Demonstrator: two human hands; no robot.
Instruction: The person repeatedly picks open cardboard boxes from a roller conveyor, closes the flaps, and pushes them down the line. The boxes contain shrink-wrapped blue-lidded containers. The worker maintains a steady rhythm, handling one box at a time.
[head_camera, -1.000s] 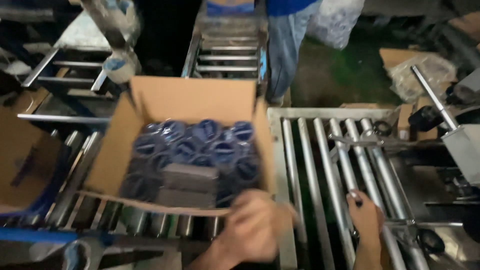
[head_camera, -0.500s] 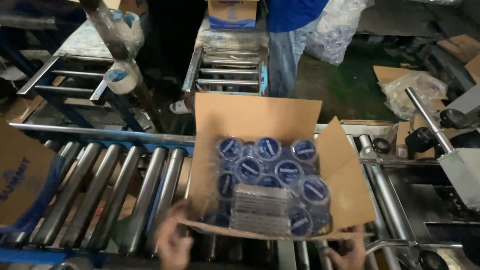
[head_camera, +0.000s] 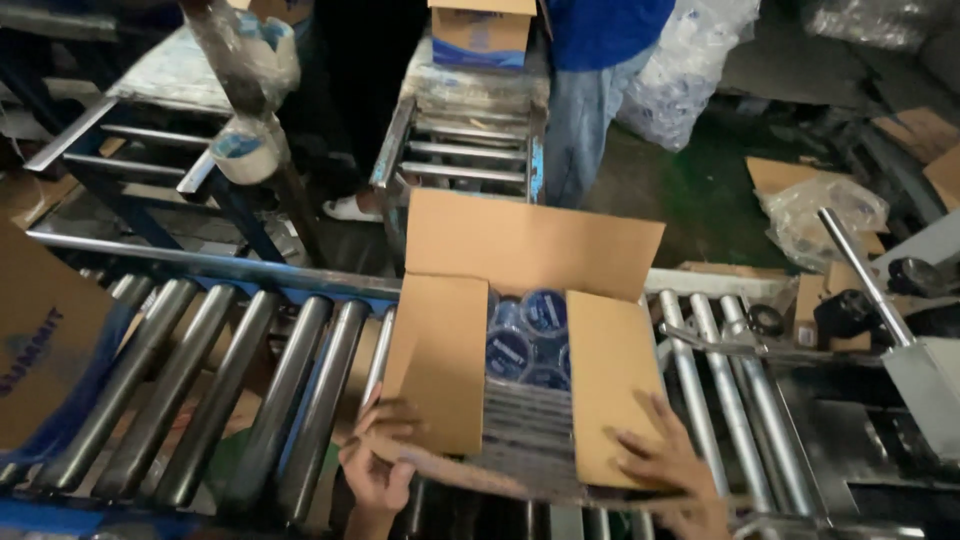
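Both hands lie flat and open: left hand (head_camera: 385, 460) pressing the left flap (head_camera: 437, 365), right hand (head_camera: 665, 465) the right flap (head_camera: 612, 385); cardboard box (head_camera: 530, 245) on steel rollers (head_camera: 250, 390); blue-lidded tubs (head_camera: 527, 335) showing between.

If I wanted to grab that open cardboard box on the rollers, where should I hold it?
Probably by its two short sides, one hand from each side. The cardboard box sits upright on the roller conveyor, and the left hand and right hand press the side flaps inward, so the walls beneath give flat faces, while the back flap stands up.
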